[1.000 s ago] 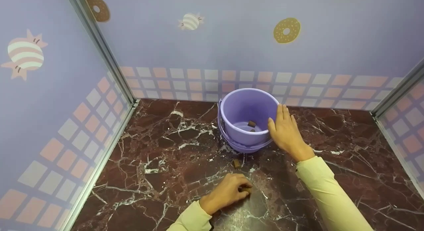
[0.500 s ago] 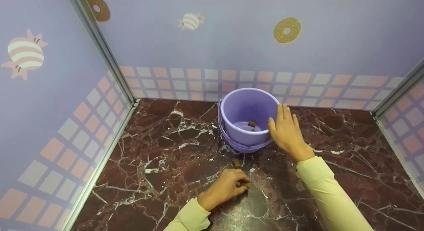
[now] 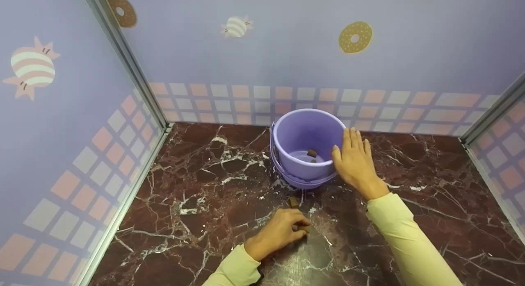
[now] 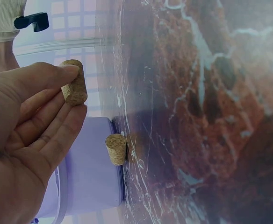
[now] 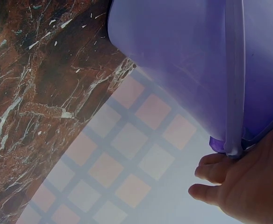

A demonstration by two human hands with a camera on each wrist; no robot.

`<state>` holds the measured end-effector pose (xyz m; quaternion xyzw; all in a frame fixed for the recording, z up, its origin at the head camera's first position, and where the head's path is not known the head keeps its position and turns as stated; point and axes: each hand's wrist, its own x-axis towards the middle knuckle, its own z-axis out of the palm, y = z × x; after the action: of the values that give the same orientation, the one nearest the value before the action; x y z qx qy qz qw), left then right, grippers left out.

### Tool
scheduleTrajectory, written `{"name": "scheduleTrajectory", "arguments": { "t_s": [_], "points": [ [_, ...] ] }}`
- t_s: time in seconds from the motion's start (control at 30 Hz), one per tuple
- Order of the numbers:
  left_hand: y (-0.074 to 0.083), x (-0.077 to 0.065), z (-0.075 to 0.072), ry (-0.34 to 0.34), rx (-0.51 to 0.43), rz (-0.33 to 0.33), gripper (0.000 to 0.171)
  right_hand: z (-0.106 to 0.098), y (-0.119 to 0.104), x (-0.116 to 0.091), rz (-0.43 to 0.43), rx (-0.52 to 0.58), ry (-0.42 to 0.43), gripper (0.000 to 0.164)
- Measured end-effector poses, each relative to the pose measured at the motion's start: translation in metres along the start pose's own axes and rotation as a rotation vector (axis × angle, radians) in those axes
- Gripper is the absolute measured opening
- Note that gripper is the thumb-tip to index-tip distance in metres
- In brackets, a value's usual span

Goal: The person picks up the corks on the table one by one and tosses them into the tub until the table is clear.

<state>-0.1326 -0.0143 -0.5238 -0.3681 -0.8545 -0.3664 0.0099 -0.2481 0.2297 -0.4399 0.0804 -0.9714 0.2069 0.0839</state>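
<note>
A purple bucket (image 3: 305, 173) stands upright on the marbled surface against the back wall. Its handle (image 5: 234, 70) hangs down along the side. My right hand (image 3: 356, 163) rests on the bucket's right rim, with fingers straight and the thumb on the rim. In front of the bucket, my left hand (image 3: 279, 229) pinches a cork stopper (image 4: 75, 84) between thumb and fingers, just above the surface. A second cork stopper (image 4: 117, 149) stands upright on the surface between that hand and the bucket. Inside the bucket lie small brown pieces (image 3: 312, 153), one partly hidden by the rim.
Dark red marbled surface (image 3: 197, 245) stretches around the bucket to both sides. Lilac panels with printed sweets and tiles close it in, at the back wall (image 3: 287, 52), the left wall (image 3: 41, 126) and the right wall (image 3: 510, 154).
My left hand has moved slightly away from me, toward the bucket, with the cork stopper in its fingers, then stays put. The right hand and the bucket have hardly moved.
</note>
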Motion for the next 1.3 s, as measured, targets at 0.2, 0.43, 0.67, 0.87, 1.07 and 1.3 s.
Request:
{"name": "scheduleTrajectory", "arguments": {
  "t_s": [0.2, 0.43, 0.67, 0.87, 1.07, 1.3],
  "points": [
    [-0.0002, 0.0000, 0.0001, -0.007, 0.007, -0.008, 0.018, 0.0000, -0.0007, -0.0006, 0.001, -0.004, 0.014, 0.070],
    [-0.0003, -0.0002, 0.0002, -0.012, 0.002, -0.018, 0.019, 0.0000, -0.0007, 0.0002, 0.010, -0.003, 0.011, 0.070],
    [-0.0009, -0.0013, 0.0010, -0.013, 0.003, -0.019, 0.020, -0.0004, -0.0005, -0.0005, 0.013, 0.005, 0.011, 0.070],
    [-0.0008, -0.0019, 0.0014, -0.020, -0.013, -0.032, 0.020, -0.0003, -0.0007, -0.0006, 0.008, 0.005, 0.016, 0.071],
    [-0.0022, -0.0014, 0.0019, 0.002, -0.003, 0.000, 0.020, 0.0010, -0.0002, -0.0006, 0.000, 0.004, 0.042, 0.070],
    [-0.0015, -0.0015, 0.0012, -0.003, 0.013, -0.013, 0.019, 0.0021, 0.0000, -0.0003, -0.009, 0.001, 0.065, 0.068]
  ]
}}
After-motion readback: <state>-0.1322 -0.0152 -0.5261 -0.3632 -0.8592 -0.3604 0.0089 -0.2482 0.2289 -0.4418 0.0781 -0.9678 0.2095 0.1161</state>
